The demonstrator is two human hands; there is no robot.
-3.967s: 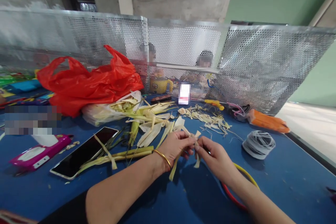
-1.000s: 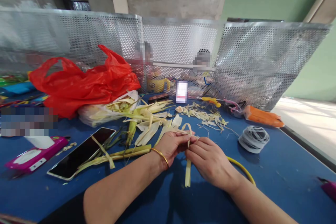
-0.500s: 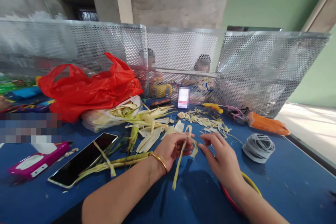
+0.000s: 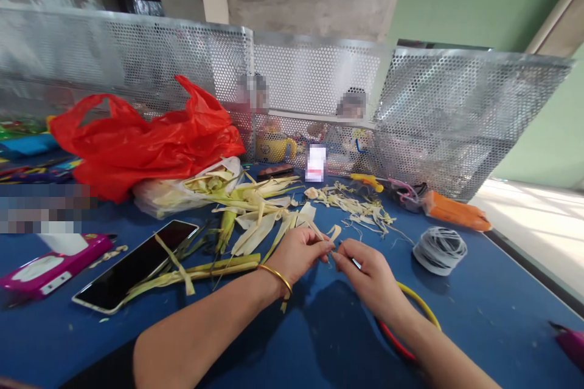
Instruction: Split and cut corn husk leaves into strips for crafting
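Note:
My left hand, with a gold bangle at the wrist, pinches a pale strip of corn husk between thumb and fingers. The strip's looped end sticks up past the fingertips, and a tail hangs below the wrist. My right hand is closed in a pinch right beside the left fingertips, at the same strip. A small shiny bit shows between its fingers; I cannot make out what it is. Just beyond the hands lie loose corn husks and a heap of thin husk shreds.
To the left are a phone, a magenta tissue pack and a red plastic bag. A ball of grey cord and an orange pouch lie right. A red and yellow ring is under my right forearm. A perforated metal screen stands behind.
My right hand has moved left and closed its fingers at the husk strip beside my left hand. The strip's long tail has swung back toward my left wrist. The view has tilted slightly.

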